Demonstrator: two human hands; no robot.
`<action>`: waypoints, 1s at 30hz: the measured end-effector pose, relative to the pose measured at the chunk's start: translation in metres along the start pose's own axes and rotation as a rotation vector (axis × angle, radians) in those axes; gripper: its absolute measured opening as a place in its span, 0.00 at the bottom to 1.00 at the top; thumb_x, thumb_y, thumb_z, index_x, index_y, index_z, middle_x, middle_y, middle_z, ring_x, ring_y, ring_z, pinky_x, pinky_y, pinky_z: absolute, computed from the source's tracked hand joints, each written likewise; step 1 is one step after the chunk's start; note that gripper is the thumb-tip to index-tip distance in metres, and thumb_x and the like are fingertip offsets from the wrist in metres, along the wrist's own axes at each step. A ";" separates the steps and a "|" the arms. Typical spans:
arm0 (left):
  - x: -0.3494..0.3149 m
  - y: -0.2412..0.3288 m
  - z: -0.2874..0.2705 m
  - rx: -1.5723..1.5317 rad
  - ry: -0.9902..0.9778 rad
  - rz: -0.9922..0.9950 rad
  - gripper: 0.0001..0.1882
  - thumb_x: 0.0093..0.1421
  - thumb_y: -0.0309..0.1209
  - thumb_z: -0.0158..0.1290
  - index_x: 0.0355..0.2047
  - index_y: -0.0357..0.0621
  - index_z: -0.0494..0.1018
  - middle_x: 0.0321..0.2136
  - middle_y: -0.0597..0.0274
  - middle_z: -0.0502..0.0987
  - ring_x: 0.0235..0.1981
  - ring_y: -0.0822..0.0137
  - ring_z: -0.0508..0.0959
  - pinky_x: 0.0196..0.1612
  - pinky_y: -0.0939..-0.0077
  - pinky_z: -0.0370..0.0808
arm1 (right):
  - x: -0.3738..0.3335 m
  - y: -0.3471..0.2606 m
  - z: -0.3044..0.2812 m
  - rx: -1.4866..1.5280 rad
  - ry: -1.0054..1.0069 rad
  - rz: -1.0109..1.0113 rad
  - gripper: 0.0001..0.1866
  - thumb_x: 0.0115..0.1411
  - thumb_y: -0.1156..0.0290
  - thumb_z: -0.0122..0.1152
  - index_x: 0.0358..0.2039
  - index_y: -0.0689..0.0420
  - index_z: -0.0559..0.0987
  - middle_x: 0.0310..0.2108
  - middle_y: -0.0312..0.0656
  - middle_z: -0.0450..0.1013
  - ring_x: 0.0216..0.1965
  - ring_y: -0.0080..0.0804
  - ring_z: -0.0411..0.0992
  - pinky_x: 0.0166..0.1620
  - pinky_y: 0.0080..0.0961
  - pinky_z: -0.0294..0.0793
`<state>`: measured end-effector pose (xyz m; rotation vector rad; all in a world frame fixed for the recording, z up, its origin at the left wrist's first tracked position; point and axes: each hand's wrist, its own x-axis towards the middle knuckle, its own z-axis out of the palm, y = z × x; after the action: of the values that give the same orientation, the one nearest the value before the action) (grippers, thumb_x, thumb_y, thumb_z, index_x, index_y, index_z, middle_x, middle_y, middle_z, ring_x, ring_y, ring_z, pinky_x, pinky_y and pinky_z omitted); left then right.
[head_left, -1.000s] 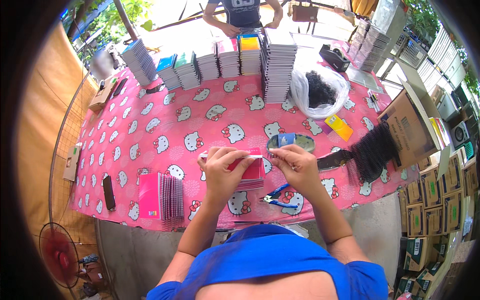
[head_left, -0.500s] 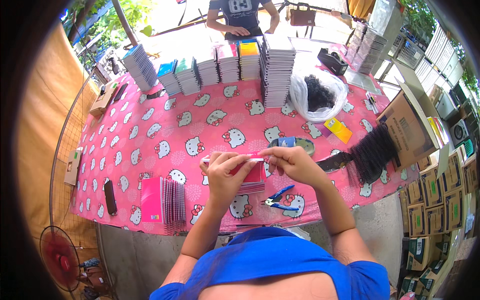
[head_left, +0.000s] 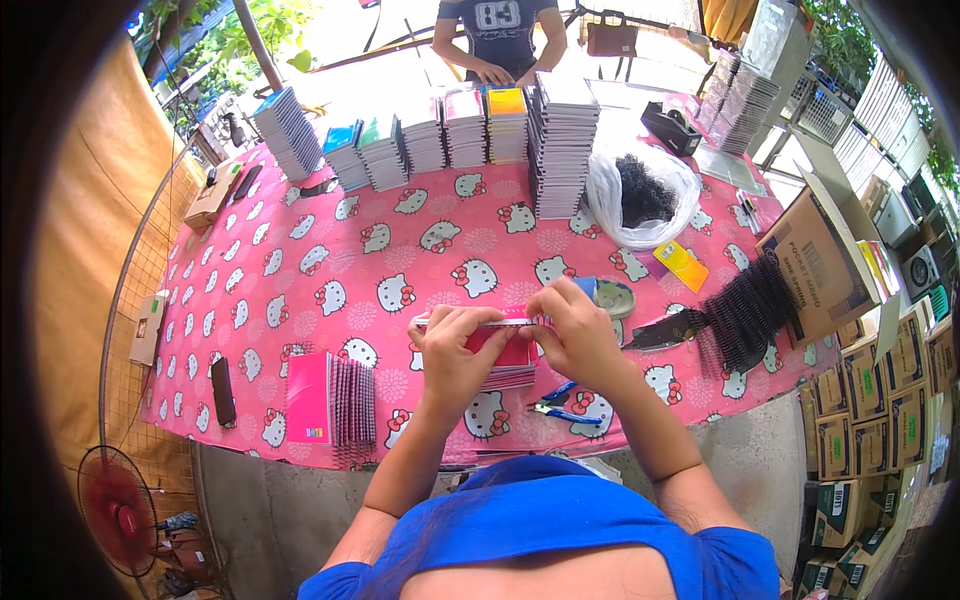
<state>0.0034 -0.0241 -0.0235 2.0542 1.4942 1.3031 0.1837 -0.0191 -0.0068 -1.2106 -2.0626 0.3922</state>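
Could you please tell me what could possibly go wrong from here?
The pink notebook, held near its edge by the left hand and right hand, might slip.

The blue-handled pliers lie close to the right forearm, so they may get knocked.

The tall notebook stack has uneven edges; a bump could perhaps topple it.

Orange-tan fabric wall (head_left: 85,220) left, caged fan (head_left: 118,515) beside; grey concrete floor (head_left: 270,515); pink cat-print tablecloth (head_left: 430,268); bright daylight, foliage (head_left: 845,45) beyond.
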 end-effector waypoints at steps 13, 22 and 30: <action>0.001 0.001 -0.001 0.020 0.033 0.081 0.09 0.44 0.27 0.66 0.28 0.45 0.81 0.26 0.67 0.81 0.32 0.70 0.75 0.41 0.74 0.66 | 0.003 -0.007 0.005 0.037 0.092 -0.058 0.05 0.52 0.75 0.62 0.28 0.60 0.75 0.28 0.44 0.70 0.32 0.43 0.72 0.34 0.35 0.70; 0.002 -0.004 -0.005 0.006 0.053 0.152 0.09 0.43 0.28 0.67 0.27 0.46 0.81 0.24 0.68 0.81 0.30 0.71 0.76 0.41 0.74 0.66 | 0.012 0.103 -0.027 -0.093 0.026 0.144 0.12 0.56 0.69 0.56 0.39 0.59 0.77 0.37 0.49 0.75 0.41 0.46 0.73 0.44 0.39 0.72; 0.015 -0.002 0.002 0.064 0.036 0.184 0.14 0.40 0.30 0.69 0.29 0.45 0.79 0.26 0.66 0.80 0.33 0.66 0.76 0.41 0.70 0.68 | -0.040 0.211 0.017 -0.460 -0.168 0.359 0.20 0.46 0.63 0.65 0.39 0.59 0.76 0.33 0.49 0.76 0.40 0.51 0.74 0.41 0.41 0.73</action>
<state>0.0050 -0.0102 -0.0185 2.2671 1.4057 1.3816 0.3194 0.0571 -0.1556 -1.8938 -2.1448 0.1873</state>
